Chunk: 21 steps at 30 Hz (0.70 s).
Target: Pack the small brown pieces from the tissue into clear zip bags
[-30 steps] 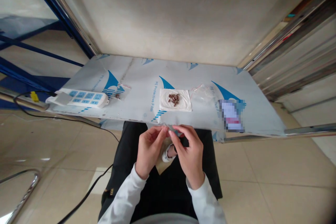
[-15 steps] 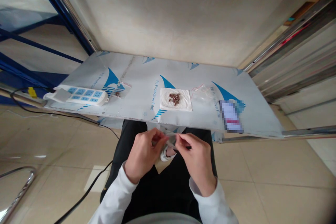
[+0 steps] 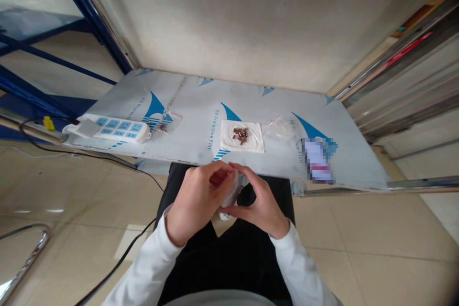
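Observation:
In front of the table edge, above my lap, a small clear plastic bag (image 3: 234, 190) is between my hands. My left hand (image 3: 201, 196) pinches it from the left with curled fingers. My right hand (image 3: 263, 203) has thumb and index finger curved around the bag's other side, their tips touching it near its bottom and top. The bag's contents, if any, I cannot make out. Just beyond my hands, a heap of small brown metal pieces like screws (image 3: 240, 135) rests on a folded white tissue (image 3: 256, 143).
The film-covered table (image 3: 193, 100) carries a power strip (image 3: 118, 129) at left and a clear bag with a few brown pieces (image 3: 168, 124) beside it. Another clear bag (image 3: 281, 128) and a blurred phone-like object (image 3: 318, 160) lie at right. A black cable (image 3: 122, 260) hangs at lower left.
My right hand has gone from a pinch to a wider thumb-and-finger hold around the bag. Both hands sit slightly higher, and the bag now stands more upright between them.

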Tool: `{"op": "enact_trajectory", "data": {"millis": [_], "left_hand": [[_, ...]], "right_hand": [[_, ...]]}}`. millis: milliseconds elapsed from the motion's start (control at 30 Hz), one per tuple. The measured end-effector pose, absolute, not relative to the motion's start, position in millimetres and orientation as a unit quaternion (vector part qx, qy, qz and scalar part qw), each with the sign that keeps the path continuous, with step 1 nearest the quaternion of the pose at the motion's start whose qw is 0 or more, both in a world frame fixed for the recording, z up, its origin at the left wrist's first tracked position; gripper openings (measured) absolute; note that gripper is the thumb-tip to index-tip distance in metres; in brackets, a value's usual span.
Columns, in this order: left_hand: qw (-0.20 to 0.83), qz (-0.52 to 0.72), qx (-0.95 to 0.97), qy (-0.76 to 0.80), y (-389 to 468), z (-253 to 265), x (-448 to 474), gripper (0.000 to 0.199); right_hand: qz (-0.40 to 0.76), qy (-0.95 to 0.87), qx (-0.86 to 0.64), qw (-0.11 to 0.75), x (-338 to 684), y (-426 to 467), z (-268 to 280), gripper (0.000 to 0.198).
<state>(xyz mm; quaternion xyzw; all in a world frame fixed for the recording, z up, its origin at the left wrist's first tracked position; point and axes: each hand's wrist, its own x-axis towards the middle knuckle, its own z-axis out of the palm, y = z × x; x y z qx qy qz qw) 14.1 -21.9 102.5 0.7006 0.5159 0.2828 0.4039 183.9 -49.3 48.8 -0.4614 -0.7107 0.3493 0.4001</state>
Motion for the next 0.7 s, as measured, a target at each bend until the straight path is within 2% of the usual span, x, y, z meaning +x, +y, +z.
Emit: {"op": "enact_trajectory", "data": {"millis": [67,200,400,467,533,600,700], "left_hand": [[0.339,0.292,0.725,0.523,-19,102,14,0.015],[0.193,0.268,0.768,0.549,-13,102,13,0.019],[0.134,0.264,0.773,0.561,17,88,-9,0.023],[0.117,0.272,0.740,0.603,39,70,-24,0.025],[0.094,0.252,0.707,0.654,65,45,-41,0.025],[0.091,0.228,0.667,0.703,90,20,-55,0.026],[0.076,0.194,0.619,0.758,118,-7,-68,0.044]], "right_hand": [[0.333,-0.694,-0.472,0.429,180,-45,43,0.067],[0.304,-0.681,-0.488,0.455,171,-40,38,0.056],[0.257,-0.728,-0.500,0.394,191,-5,45,0.041],[0.215,-0.758,-0.517,0.333,211,24,49,0.040],[0.154,-0.793,-0.542,0.233,231,59,53,0.040],[0.078,-0.824,-0.554,0.091,245,93,57,0.038],[-0.024,-0.841,-0.527,-0.120,250,129,61,0.037]]}}
